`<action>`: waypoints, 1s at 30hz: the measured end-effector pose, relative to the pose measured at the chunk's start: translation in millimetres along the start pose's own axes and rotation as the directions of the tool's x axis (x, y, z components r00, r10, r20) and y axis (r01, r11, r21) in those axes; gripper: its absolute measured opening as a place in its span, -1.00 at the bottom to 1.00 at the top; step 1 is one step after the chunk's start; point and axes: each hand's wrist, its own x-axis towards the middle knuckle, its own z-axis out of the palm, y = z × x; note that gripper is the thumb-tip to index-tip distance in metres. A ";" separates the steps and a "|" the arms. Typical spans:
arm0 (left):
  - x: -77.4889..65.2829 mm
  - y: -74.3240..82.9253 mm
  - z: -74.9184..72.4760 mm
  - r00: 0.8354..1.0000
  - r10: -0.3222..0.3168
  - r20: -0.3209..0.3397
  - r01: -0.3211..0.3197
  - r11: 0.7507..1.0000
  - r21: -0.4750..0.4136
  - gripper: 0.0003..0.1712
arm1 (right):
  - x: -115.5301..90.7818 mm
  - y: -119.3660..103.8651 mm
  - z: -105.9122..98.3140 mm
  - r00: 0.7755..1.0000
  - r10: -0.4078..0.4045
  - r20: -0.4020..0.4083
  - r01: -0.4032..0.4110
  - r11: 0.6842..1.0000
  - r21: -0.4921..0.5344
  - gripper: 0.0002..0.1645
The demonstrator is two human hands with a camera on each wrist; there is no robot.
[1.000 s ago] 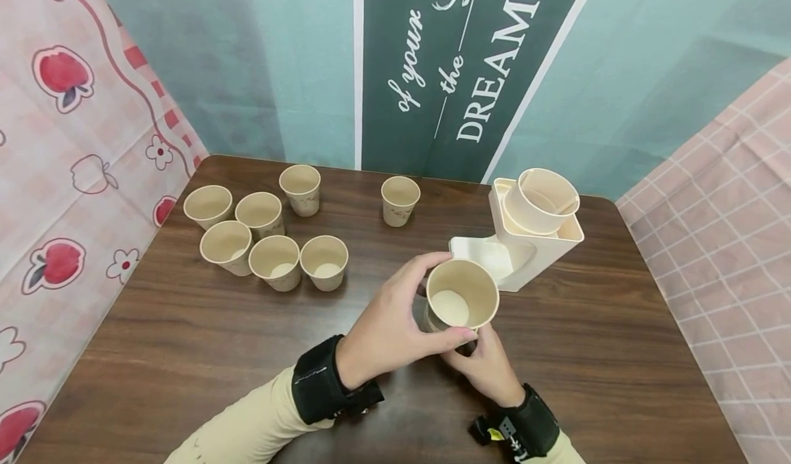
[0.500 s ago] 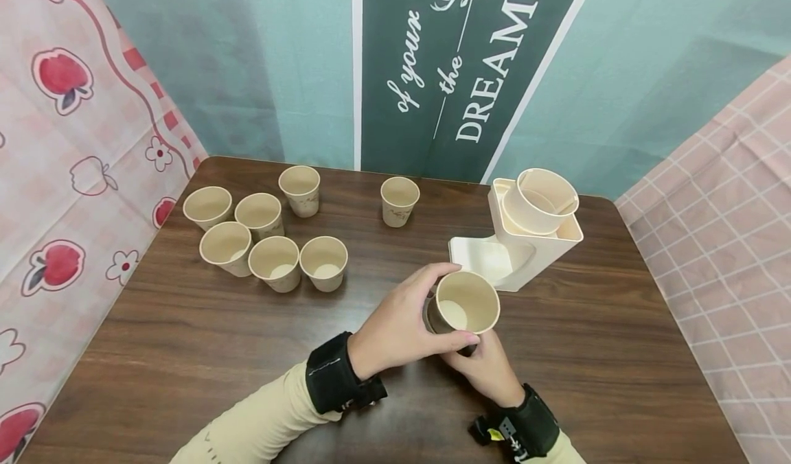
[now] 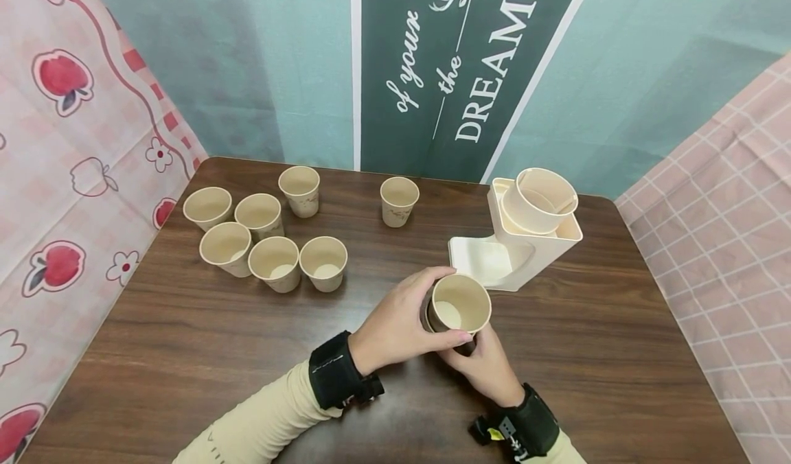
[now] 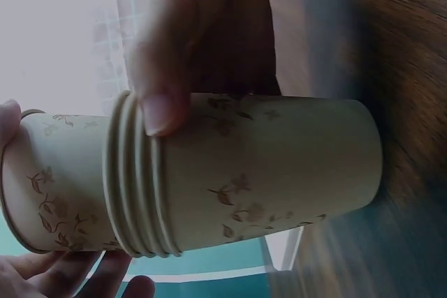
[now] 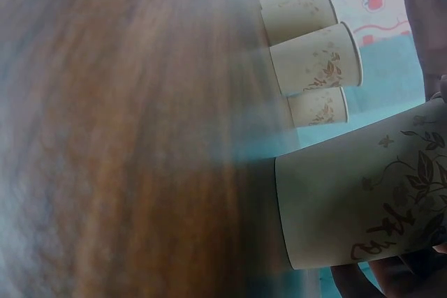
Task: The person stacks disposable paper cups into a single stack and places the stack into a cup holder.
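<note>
Paper cup stack (image 4: 272, 172) is held mouth-up in both hands, over the front-centre of the table (image 3: 185, 361). Left hand (image 3: 398, 327): thumb and fingers curled round the top cup (image 3: 460, 306), up near its rim. Right hand (image 3: 488, 371): lower, thumb pressed across the bunched rims; its fingers go behind, mostly hidden.

Why this hold, my read: right anchors the nested lot at the rims, left controls the top cup alone, gripped high so its taper is free inside the stack. Plenty of top-cup wall shows above the rims, so it's only part-nested. Can't tell if the stack's base touches the table.

Six loose cups (image 3: 259, 220) upright at left, five bunched, one just behind; lone cup (image 3: 395, 211) at back centre. Base-down is probably just for stability. Cream stand (image 3: 544, 248) with a round tube (image 3: 540, 206) on top sits right, likely offset to leave room for two hands.
</note>
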 end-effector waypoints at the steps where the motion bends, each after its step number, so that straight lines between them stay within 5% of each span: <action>1: -0.3 -0.9 0.2 1.000 -0.003 0.006 0.003 1.000 0.005 -0.09 | 0.0 0.1 0.2 1.000 0.003 -0.004 -0.003 1.000 -0.001 -0.12; 14: -5.1 -17.5 5.7 0.996 -0.008 0.087 0.002 0.997 0.073 -0.07 | -2.7 0.6 1.4 1.000 0.025 0.007 -0.025 0.999 0.022 -0.05; 30: -7.5 -37.9 6.7 0.987 0.070 0.147 -0.070 0.998 -0.009 -0.09 | -0.6 -1.8 -0.3 0.999 0.015 0.034 -0.018 0.997 0.070 -0.04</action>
